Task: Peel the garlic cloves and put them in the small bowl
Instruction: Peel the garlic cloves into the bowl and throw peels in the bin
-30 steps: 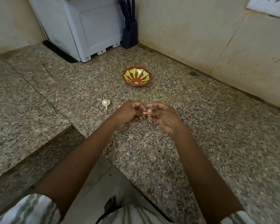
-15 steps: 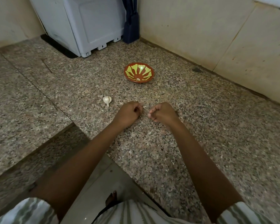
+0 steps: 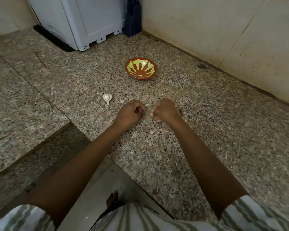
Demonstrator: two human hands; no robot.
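While curled just apart over granite counter [image 3: 207,130]: left hand [image 3: 130,112], right hand [image 3: 165,110], contents impossible to tell. Left, garlic bulb [image 3: 107,97]; farther off, small bowl [image 3: 141,68].

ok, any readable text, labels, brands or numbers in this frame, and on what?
No readable words, brands or numbers anywhere in the head view.
white appliance: two small dark arrow-like marks on its front feet, too small to read as anything more.
small bowl: painted red and yellow-green pattern only, no lettering.
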